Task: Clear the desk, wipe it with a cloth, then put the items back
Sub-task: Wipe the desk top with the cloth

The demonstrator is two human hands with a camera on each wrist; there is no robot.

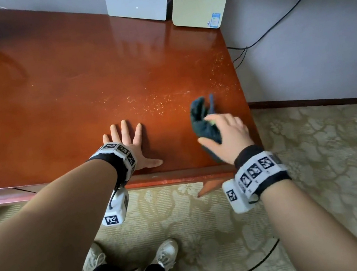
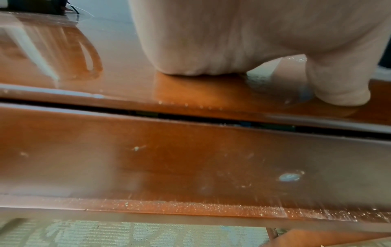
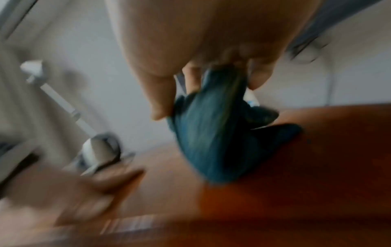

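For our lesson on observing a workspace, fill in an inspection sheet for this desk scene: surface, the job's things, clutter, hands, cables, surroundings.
Surface: glossy red-brown desk, pale specks scattered over its right half.
Job's things: dark blue-green cloth, bunched, at the desk's near right part.
Clutter: white panel and cream box at the far edge.
Hands: left hand flat on the desk, fingers spread; right hand grips the cloth.
Cables: black cables along the wall on the right; another on the carpet.
Surroundings: patterned carpet, pale wall, wooden skirting.
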